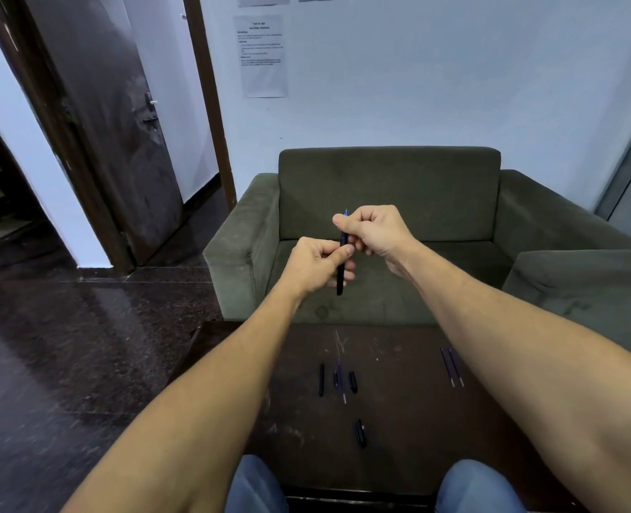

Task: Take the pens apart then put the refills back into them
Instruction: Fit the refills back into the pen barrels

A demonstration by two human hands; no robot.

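Loose refills (451, 366) and pen barrels (321, 379) on table (399, 420) beneath raised hands

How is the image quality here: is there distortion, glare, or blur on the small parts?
Head view: wide-angle distortion bends the door frame; soft window glare on the polished floor; even, dim light with weak shadows; the pen in the hands is fairly sharp, and the refills on the table look small and slightly soft.

Armchair (388, 187): matt olive cloth w/ worn, fuzzy nap. Table (399, 409): dark wood, scratched, dull. Floor (84, 346): glossy speckled stone. Pen barrel (341, 275): smooth black plastic. Wall sheet (264, 57): paper.
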